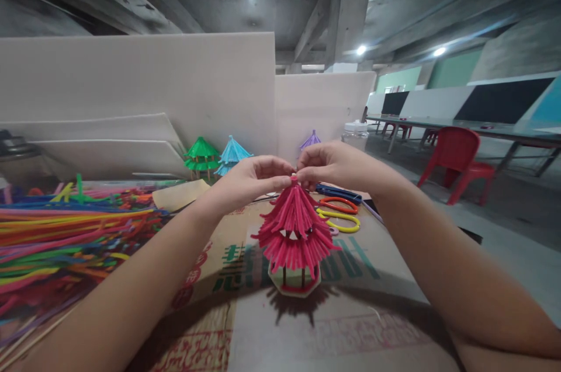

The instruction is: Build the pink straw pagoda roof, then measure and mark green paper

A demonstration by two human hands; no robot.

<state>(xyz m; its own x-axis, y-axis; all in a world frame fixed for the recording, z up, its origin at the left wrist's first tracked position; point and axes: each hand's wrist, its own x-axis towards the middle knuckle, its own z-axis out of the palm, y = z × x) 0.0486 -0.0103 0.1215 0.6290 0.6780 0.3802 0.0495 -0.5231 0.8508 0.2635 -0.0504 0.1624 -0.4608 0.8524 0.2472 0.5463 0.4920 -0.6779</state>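
A pink two-tiered pavilion model (293, 226), its roofs made of fuzzy pipe cleaners, stands upright in front of me. Dark posts rise from its pale base, which has a pink rim. My left hand (256, 180) pinches the model's peak from the left, thumb and fingers closed. From the other side, my right hand (331, 169) closes its fingertips on the same peak. A small pale tip shows between the two hands; any finer piece held there is hidden by the fingers.
Loose coloured pipe cleaners (87, 243) are heaped at left. Scissors with yellow handles (346, 221) lie behind the model on the cardboard (263, 337). Green (201, 155), blue (234, 151) and purple (311, 138) models stand by white boards (175, 80). A red chair (456, 156) is at right.
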